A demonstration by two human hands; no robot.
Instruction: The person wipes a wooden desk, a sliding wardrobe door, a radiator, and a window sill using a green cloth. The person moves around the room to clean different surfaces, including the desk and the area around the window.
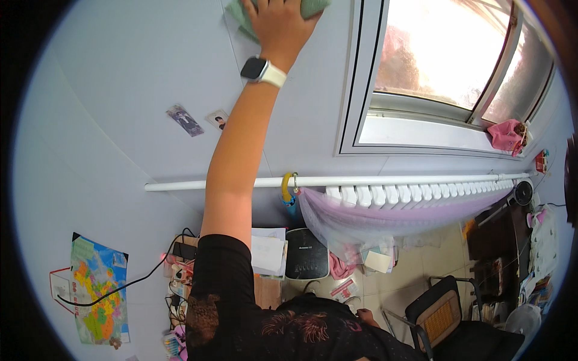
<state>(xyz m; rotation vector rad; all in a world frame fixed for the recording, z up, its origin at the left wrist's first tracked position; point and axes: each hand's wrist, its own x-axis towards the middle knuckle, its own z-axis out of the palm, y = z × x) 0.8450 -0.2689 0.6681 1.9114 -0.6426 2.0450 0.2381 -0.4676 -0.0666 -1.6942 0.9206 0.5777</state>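
Note:
My left arm reaches up to the top of the view, a watch with a pale strap (274, 73) on the wrist. Under the palm and bent fingers of my left hand (282, 27) is a green cloth (242, 17), held against the pale wall (162, 54); the upper part of hand and cloth is cut off by the frame. Down by my dark shirt, a small part of my right hand (365, 316) shows at my side. Its fingers are too small to make out, and nothing can be seen in it. Two small photo cards (185, 120) are on the wall below the cloth.
Right of my left hand is a window (439, 60), with a pink bag (507, 136) on its sill. A white pipe (174, 186) and radiator (385, 196) run below, draped with sheer purple fabric (361, 219). A black chair (442, 313) stands at lower right, a black printer-like box (307, 256) near my feet.

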